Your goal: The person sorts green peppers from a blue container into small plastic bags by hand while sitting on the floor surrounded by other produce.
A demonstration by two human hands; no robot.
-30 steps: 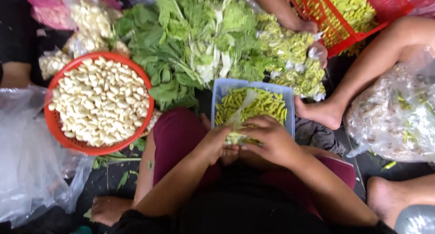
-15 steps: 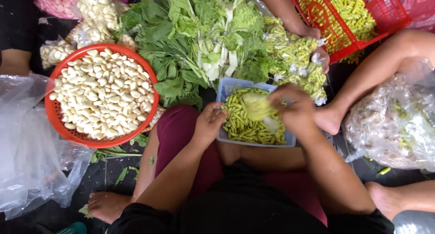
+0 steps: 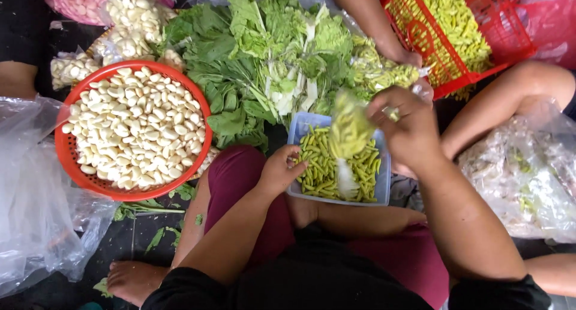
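right hand [image 3: 408, 130] pinching clear bag of chillies [image 3: 348, 130], hanging below fingers | left hand [image 3: 279, 172] fingers curled into blue tub [image 3: 379, 184], nearer

Even, soft daylight, without hard shadows. Motion blur over the raised bag of green chillies [image 3: 348, 127] and the right hand [image 3: 408, 130] beside it. Mild glare on clear plastic sheeting [image 3: 36, 220] far left of that bag. Dark floor underexposed.

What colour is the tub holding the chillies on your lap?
Pale blue, a translucent plastic tub, seen in the head view; the chillies inside are green.
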